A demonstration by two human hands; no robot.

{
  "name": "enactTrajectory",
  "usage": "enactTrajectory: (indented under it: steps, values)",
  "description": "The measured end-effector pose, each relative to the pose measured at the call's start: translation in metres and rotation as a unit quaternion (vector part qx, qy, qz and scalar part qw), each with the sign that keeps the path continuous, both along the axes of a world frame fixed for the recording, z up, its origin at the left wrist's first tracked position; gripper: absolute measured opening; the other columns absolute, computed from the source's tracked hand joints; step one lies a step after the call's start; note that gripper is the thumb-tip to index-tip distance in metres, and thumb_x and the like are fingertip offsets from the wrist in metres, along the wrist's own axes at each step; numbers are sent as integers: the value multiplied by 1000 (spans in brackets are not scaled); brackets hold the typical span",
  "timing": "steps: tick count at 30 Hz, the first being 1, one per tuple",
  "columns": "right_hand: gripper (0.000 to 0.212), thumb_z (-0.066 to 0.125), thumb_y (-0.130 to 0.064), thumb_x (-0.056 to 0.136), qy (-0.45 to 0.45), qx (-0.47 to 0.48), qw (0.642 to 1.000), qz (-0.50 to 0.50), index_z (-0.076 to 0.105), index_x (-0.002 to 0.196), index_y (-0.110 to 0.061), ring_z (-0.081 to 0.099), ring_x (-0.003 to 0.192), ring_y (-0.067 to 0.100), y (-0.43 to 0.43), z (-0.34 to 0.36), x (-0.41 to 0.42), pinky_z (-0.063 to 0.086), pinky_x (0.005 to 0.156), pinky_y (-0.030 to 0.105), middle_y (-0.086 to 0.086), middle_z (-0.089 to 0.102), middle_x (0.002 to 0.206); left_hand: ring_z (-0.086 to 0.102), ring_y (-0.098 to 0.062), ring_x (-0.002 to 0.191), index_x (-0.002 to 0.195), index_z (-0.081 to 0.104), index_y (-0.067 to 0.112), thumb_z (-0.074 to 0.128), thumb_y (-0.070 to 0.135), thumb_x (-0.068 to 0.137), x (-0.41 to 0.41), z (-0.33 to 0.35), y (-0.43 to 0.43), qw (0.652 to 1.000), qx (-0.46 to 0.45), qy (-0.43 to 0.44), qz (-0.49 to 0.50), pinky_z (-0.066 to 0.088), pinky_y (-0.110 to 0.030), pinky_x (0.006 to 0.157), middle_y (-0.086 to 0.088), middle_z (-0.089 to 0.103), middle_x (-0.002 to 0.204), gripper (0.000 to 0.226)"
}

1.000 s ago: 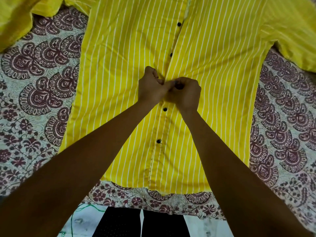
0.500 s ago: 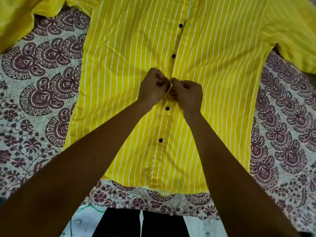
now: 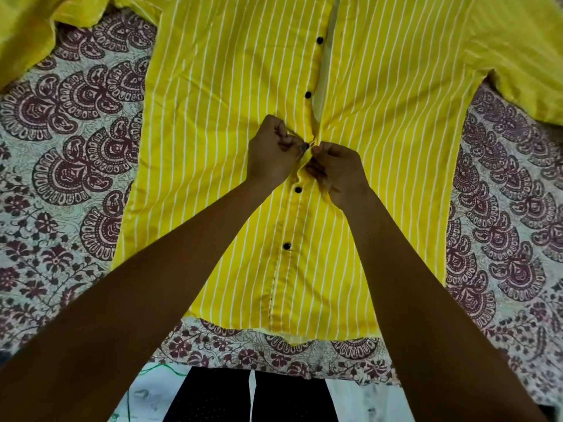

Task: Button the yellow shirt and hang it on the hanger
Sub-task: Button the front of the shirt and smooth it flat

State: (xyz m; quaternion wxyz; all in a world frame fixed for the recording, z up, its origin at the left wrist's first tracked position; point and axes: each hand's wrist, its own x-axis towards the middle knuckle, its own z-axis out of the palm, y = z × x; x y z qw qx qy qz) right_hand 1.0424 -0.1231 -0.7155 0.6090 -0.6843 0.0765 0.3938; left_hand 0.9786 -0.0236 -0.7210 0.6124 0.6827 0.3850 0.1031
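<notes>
Shirt: The yellow shirt lies flat, front side up, on a printed cloth. Its hem is toward 6 o'clock, and its collar end runs out of view at 12 o'clock.
Hands: The left hand and the right hand are together at the middle of the front opening. The left hand comes from 9 o'clock and the right hand from 3 o'clock. Each one pinches one edge of the shirt front, with curled fingers.
Button in work: A dark button shows between the fingertips. I cannot tell if it is already through its hole.
Closed part: The two lower buttons, at 6 o'clock from the hands, are fastened, and the fronts lie one over the other there.
Open part: The two upper buttons, at 12 o'clock from the hands, are free. A narrow gap runs beside them.
Step in hand: In my judgement this is the buttoning, at the third button counted from the hem.
Next move: I think the button must be pushed fully through while the hole edge is held tight. Then both hands must go toward 12 o'clock and line up the next button with its own hole.
Hanger: The hanger is not in view, so the hanging is not yet begun.
</notes>
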Motion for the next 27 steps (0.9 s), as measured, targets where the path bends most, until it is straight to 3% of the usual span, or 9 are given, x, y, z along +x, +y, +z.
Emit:
enactTrajectory:
  steps: [5,8,12,15,19,22,24,27]
  values:
    - [30,50,6,90,-70,-14,997,-23,60,67,-12,59,50,8,2,-7,-6,49,52,21,-4,62,53,68,-22,73,70,28,28,63,1,75,1,-1,3,995,95,0,-11,54,-44,69,-16,68,75,44]
    - [27,53,6,88,-119,-43,992,-22,62,72,-13,59,52,10,5,-7,-10,50,56,25,2,63,62,68,-22,74,69,26,28,63,1,75,2,-2,3,993,114,3,-9,55,-38,69,-9,65,70,46]
    - [17,55,4,87,-144,-56,988,-18,64,80,-9,59,60,18,7,-8,-13,51,66,33,7,63,71,63,-9,68,69,26,29,64,1,76,2,-3,-1,991,130,5,6,46,-17,61,12,55,62,48]
    - [25,54,1,89,-137,-52,989,2,64,72,-16,60,63,20,5,-5,-12,52,69,36,8,63,67,64,-15,68,68,26,28,65,3,74,3,-4,1,990,137,18,17,47,-24,62,3,59,65,47]
    - [24,54,-2,90,-92,-34,995,13,64,72,-13,64,57,12,1,-3,-5,51,56,22,1,66,60,66,-22,71,69,28,29,65,2,72,4,-3,2,989,143,25,0,49,-30,64,-10,67,70,46]
    - [20,63,1,83,-114,-54,992,21,65,68,-11,63,51,9,2,-2,-1,49,49,21,-4,65,52,62,-22,64,76,35,19,60,3,75,5,0,-1,989,139,42,0,41,-18,53,-1,61,61,29]
    - [19,65,1,81,-132,-70,989,21,65,67,-11,64,53,15,3,-4,1,50,51,26,3,65,55,56,-20,59,82,36,13,61,11,75,7,3,-2,990,127,59,19,32,-12,44,2,55,58,26]
    - [21,69,-12,77,-186,-118,975,34,66,60,-23,69,64,27,7,-10,-1,57,62,48,13,69,65,60,-19,65,84,36,11,74,25,71,11,7,0,990,114,76,18,40,-24,57,-6,64,69,43]
